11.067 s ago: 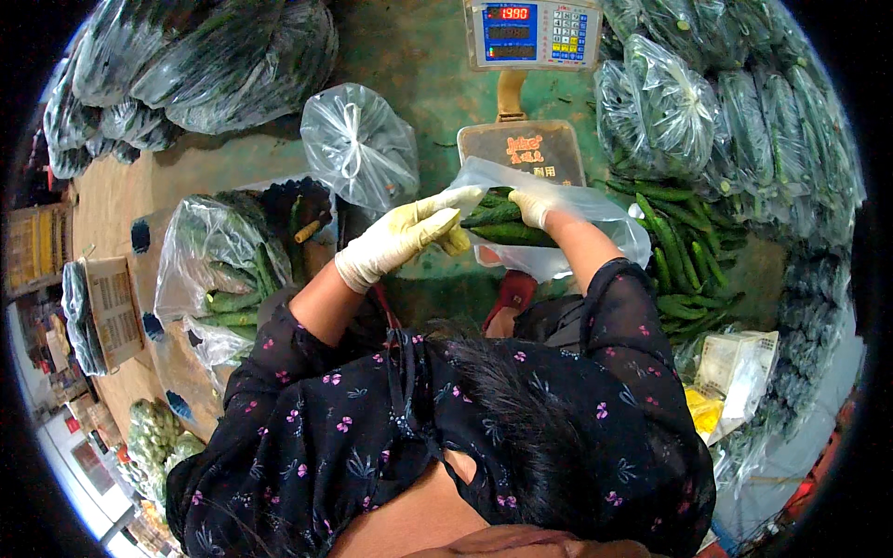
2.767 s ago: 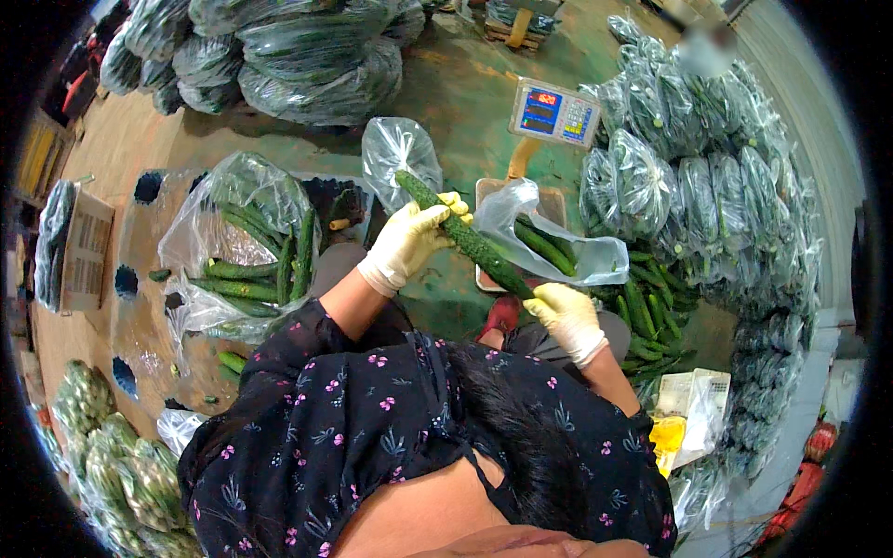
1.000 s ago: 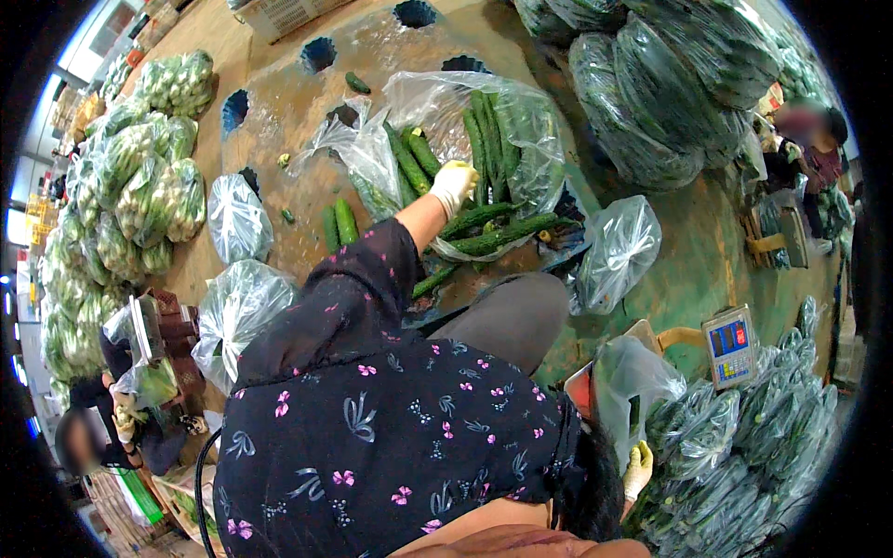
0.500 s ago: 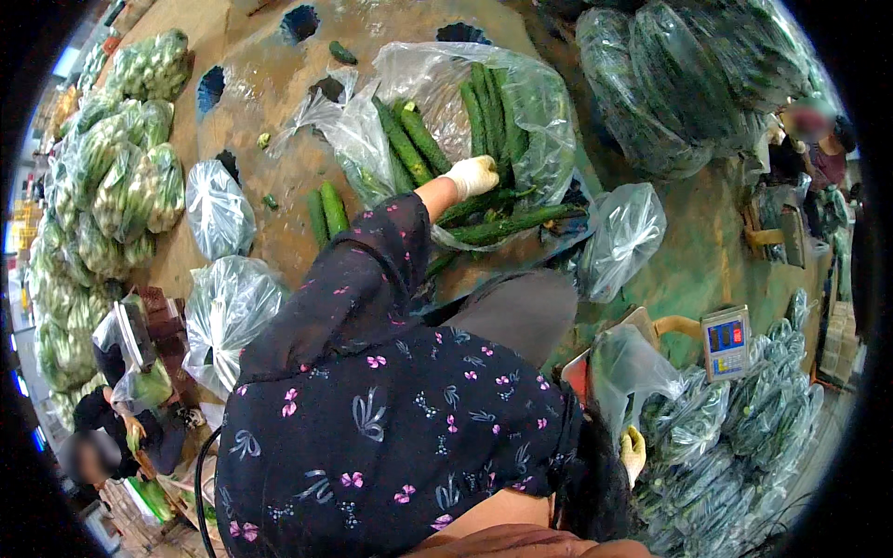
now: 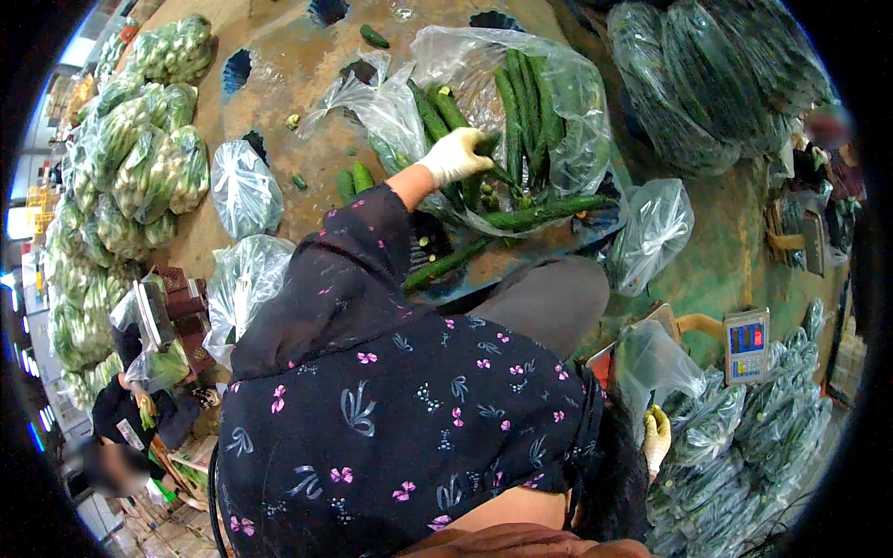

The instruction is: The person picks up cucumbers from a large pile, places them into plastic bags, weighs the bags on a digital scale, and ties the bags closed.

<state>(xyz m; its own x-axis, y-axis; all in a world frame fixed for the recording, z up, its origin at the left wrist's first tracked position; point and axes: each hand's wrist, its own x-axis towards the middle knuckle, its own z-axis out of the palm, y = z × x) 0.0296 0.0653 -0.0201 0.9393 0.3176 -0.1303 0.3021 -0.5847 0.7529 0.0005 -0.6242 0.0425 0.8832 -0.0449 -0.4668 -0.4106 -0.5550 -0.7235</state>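
My left hand [image 5: 459, 156], in a white glove, reaches into a large clear plastic bag [image 5: 579, 116] lying open on its side. Its fingers are closed round a dark green cucumber [image 5: 488, 145]. More cucumbers [image 5: 523, 112] lie lengthwise in the bag, and one long cucumber [image 5: 549, 214] rests across its near edge. Another cucumber [image 5: 446, 265] lies below the bag, close to my knee. My right hand [image 5: 656, 435], gloved in white and yellow, is low on the right with fingers curled at the edge of a clear plastic bag [image 5: 660, 358].
A weighing scale's display [image 5: 747, 346] stands right of that bag. Bagged cucumbers are heaped at lower right [image 5: 716, 484] and upper right [image 5: 688, 93]. Tied clear bags [image 5: 246, 191] sit on the left. Bagged white-and-green vegetables [image 5: 139, 167] line the far left, where a co-worker [image 5: 139, 418] bends.
My left hand has moved left and slightly up within the bag, and a cucumber now shows in its grip. The view has shifted, so the scene sits further right. My right hand stays by its bag.
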